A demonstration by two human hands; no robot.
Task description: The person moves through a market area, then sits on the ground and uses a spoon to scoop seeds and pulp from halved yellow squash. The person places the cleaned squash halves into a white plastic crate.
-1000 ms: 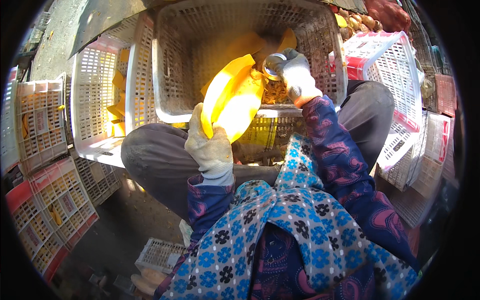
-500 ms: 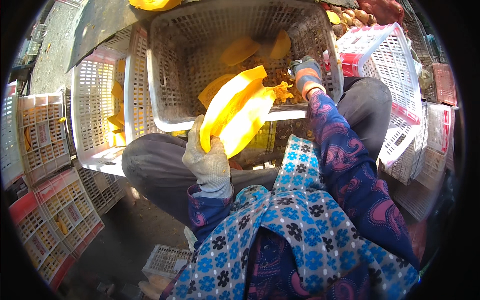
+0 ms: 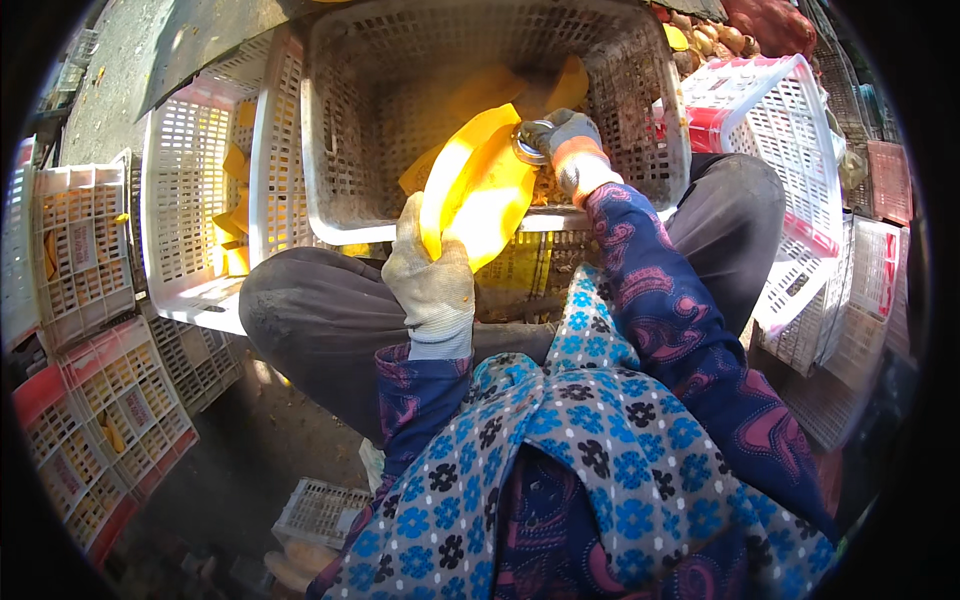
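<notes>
My left hand (image 3: 430, 280), in a pale work glove, grips the lower end of a long yellow-orange pumpkin piece (image 3: 488, 195). The piece is tilted, its hollow side lit by the sun. My right hand (image 3: 575, 150), in a grey and orange glove, is closed around a metal ring-shaped scraper (image 3: 527, 146). That ring meets the upper right edge of the pumpkin piece; its handle is hidden in the glove. Both hands are over the near side of a dirty white plastic crate (image 3: 350, 236), where more pumpkin pieces (image 3: 568, 85) lie.
To the left, a white crate (image 3: 262, 170) holds orange pieces, with further crates (image 3: 90, 240) beyond my knee. A white and red crate (image 3: 790, 130) leans at the right. Onions (image 3: 715, 38) and a red mesh sack (image 3: 770, 25) are at the far right.
My right hand has come left from the crate's right side to the pumpkin piece, bringing the scraper against it. The stringy pulp that hung off the piece's right side no longer shows.
</notes>
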